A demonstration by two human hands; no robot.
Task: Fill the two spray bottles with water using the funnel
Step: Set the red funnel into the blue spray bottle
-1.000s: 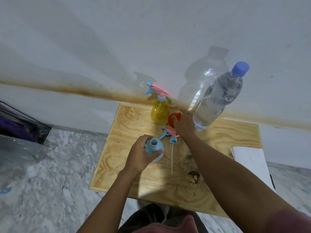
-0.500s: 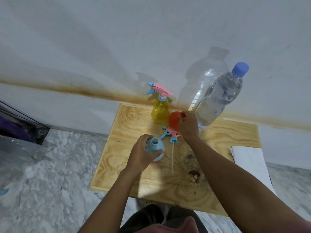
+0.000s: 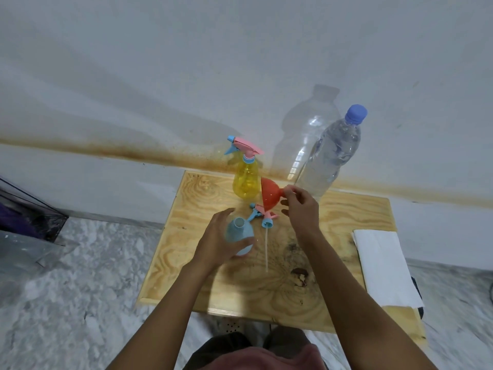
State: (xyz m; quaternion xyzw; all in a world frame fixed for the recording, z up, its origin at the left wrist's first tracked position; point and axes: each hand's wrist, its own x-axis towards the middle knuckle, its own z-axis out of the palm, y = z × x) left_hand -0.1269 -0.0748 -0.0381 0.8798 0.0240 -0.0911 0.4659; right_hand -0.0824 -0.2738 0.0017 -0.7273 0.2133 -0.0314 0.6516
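Note:
My left hand (image 3: 217, 243) grips a small blue spray bottle (image 3: 240, 236) that stands on the plywood board (image 3: 346, 222) with its neck open. Its pink-and-blue spray head (image 3: 262, 216) with a white dip tube lies on the board just to the right. My right hand (image 3: 301, 206) holds an orange funnel (image 3: 270, 194) by its spout, lifted off the board with the cone turned to the left. A yellow spray bottle (image 3: 246, 180) with its spray head on stands behind it. A large clear water bottle (image 3: 329, 156) with a blue cap stands at the back right.
A white folded paper towel (image 3: 384, 265) lies on the board's right edge. The board rests on a marble floor (image 3: 80, 289) against a stained white wall. A dark plastic bag (image 3: 24, 217) sits at the far left. My knees show at the bottom.
My right hand has picked the orange funnel up from the board beside the water bottle and raised it, moving slightly toward me. My left hand stays on the blue bottle.

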